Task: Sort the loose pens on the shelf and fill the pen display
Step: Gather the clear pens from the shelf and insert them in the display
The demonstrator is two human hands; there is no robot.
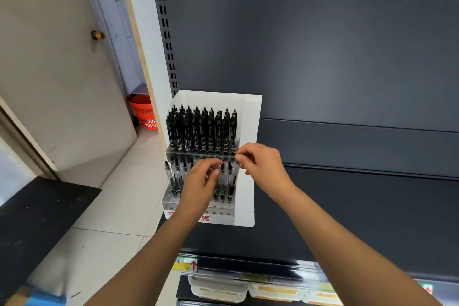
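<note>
Two hands are up at the pen display (pixel 249 131), which stands at the left end of the dark shelf (pixel 360 218). Its upper tier is packed with black pens (pixel 198 129). The lower tier holds clear-barrelled pens (pixel 175 176), with open holes showing along the front rows.

The right hand (pixel 263 164) has thumb and forefinger closed together on the top of a tilted pen (pixel 233 185) at the right end of that lower tier — a fingertip pinch, the other fingers loosely curled. The left hand (pixel 198 181) is curled in among the pen tops just beside it. I cannot tell whether it has hold of one, since its back hides the fingertips. I see no loose pens on the shelf from this view.

I'd judge these pens light, stiff and a bit slick along the barrel, so the clip end is the place to take hold — pinch high, steer the tip into a hole and seat it upright without knocking its close neighbours.
</note>
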